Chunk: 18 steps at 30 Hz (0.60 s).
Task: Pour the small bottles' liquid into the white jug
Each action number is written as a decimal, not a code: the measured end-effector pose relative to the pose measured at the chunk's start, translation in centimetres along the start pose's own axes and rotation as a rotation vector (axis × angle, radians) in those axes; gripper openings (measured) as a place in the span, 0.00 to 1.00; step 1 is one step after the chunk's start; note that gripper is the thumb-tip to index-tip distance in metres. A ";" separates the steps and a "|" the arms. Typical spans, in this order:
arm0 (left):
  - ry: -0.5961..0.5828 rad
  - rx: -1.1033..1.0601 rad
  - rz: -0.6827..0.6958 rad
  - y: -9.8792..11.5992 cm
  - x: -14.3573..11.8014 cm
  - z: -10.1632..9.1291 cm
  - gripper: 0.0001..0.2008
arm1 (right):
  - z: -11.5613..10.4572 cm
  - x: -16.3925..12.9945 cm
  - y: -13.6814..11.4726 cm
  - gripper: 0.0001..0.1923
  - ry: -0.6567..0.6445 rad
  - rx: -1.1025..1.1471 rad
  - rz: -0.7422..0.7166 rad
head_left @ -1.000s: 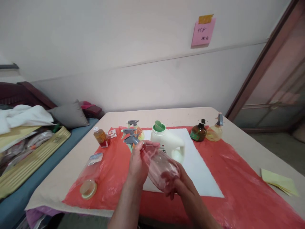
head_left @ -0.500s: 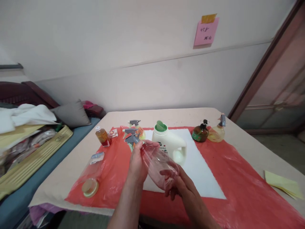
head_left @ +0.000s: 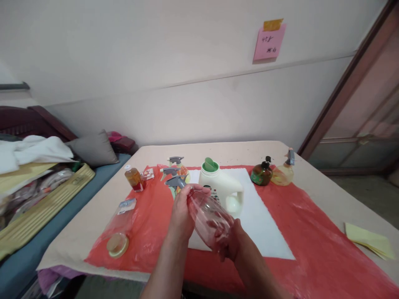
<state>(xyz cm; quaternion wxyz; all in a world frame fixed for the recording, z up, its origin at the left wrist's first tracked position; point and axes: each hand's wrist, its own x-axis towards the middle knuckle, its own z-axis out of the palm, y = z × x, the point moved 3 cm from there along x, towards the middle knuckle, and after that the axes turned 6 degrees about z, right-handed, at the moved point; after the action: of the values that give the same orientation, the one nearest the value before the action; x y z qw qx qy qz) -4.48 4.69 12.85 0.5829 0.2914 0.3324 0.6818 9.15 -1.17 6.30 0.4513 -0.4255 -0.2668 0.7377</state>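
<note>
Both hands hold a clear, pink-tinted empty bottle [head_left: 209,219] tilted above the near part of the table. My left hand [head_left: 181,214] wraps the bottle's neck end, fingers curled over it. My right hand [head_left: 232,241] cups the bottle's base from below. Just behind stand a white jug with a green cap [head_left: 220,187] and several grey-headed spray bottles [head_left: 174,170]. They rest on a red plastic sheet [head_left: 305,232] and a white mat [head_left: 262,220].
A small amber bottle [head_left: 134,178] stands at the left. A clear bag and a round lid [head_left: 116,245] lie near the front left edge. A dark green pump bottle [head_left: 262,174] and a yellow spray bottle [head_left: 283,172] stand at the back right. Yellow paper [head_left: 369,243] lies at the right edge.
My right hand has closed again around the bottle's base after its fingers loosened half a second ago. The bottle has stayed in nearly the same place.
</note>
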 end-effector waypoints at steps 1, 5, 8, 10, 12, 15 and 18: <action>0.024 -0.001 0.011 0.0 0.1 -0.1 0.18 | 0.1 0.0 0.0 0.41 0.036 -0.035 -0.062; 0.022 0.078 0.046 0.0 0.2 -0.4 0.17 | 0.6 -1.3 -0.7 0.46 0.170 -0.153 -0.341; -0.046 0.120 0.021 0.0 0.1 -0.3 0.16 | 0.5 -1.5 -1.1 0.40 0.136 -0.051 -0.267; -0.064 0.095 -0.015 -0.1 0.0 -0.3 0.16 | 0.2 -1.1 -1.1 0.36 0.084 0.046 -0.147; -0.067 0.081 -0.034 -0.2 0.1 -0.3 0.17 | 0.1 -0.6 -1.0 0.33 0.033 0.119 -0.048; -0.012 0.107 0.014 -0.1 0.4 -0.6 0.17 | 0.1 -0.3 -0.7 0.34 0.064 0.059 -0.048; 0.057 0.114 0.068 0.2 0.7 -1.1 0.17 | 0.5 -0.6 -0.5 0.45 0.130 -0.090 -0.193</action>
<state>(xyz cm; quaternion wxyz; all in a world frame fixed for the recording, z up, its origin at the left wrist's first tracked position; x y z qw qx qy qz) -5.57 5.27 12.31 0.5321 0.3157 0.3772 0.6892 9.09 -1.47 7.10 0.5167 -0.4648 -0.3096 0.6489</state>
